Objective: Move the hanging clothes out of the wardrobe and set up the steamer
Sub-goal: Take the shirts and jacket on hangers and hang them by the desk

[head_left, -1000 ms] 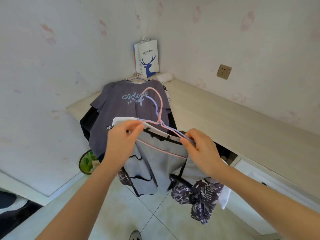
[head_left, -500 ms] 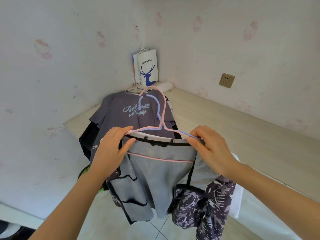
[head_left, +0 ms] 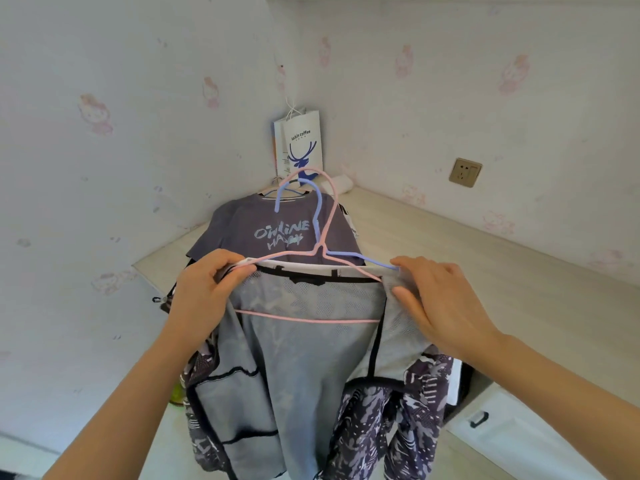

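With the fingers (head_left: 225,265) of the left hand (head_left: 204,296) curled, pinched one shoulder of the jacket (head_left: 304,362) together with the end of the pink hanger (head_left: 304,319). With the fingers (head_left: 412,263) of the right hand (head_left: 443,306) laid on top and the thumb beneath, pinched the other shoulder by the end of the blue hanger (head_left: 363,260).

Held the jacket in mid-air between both hands, before the corner of the table (head_left: 485,258) and in front of the grey T-shirt (head_left: 239,226) hanging there. Carried shoulder line and hangers with their long axis left to right across the view: collar uppermost, hem straight down, both hooks pointing up and away toward the paper bag (head_left: 301,143) on the wall.

Against a second earlier: had raised the hangers and levelled them from a slant. Had moved the hands wider apart, so stretching the shoulders flat. Had brought the hooks, then lying over the T-shirt's print, up to overlap the bag's lower edge in the view.

Showed the jacket's inside toward the camera: pale grey mesh lining, black-edged seams, a pocket panel at lower left. Showed dark purple outer fabric with white flecks at the sleeves drooping below.
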### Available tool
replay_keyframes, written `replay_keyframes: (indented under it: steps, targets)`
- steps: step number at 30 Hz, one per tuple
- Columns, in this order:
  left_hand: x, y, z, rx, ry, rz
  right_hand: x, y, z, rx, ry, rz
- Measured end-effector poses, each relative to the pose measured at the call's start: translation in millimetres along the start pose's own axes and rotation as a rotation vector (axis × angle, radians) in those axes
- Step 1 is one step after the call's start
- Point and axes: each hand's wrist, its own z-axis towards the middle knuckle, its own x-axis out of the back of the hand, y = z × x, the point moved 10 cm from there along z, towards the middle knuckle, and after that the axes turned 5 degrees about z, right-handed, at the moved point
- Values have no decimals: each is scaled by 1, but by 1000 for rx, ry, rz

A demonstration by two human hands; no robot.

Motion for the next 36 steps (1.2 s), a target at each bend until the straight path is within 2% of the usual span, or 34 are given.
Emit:
replay_keyframes:
  steps: [3, 7, 12, 16, 22, 31, 36]
  targets:
    - [7, -7, 8, -6, -3, 2, -12, -2, 6, 36, 37, -159]
    - [16, -23, 22, -4, -2, 7, -25, -13, 26, 70, 90, -254]
    - [37, -33, 49, -11, 42, 85, -32, -22, 63, 57, 112, -232]
    - [52, -32, 81, -29, 87, 158, -35, -14, 96, -50, 69, -174]
    - [63, -26, 145, -74, 150, 238, -30, -1, 160, -35, 145, -162]
    - [41, -55, 269, -106, 159, 282, -51, 46, 279, 0, 213, -120]
    - [5, -97, 351, -20, 126, 343, -101, 95, 361, -28, 136, -70]
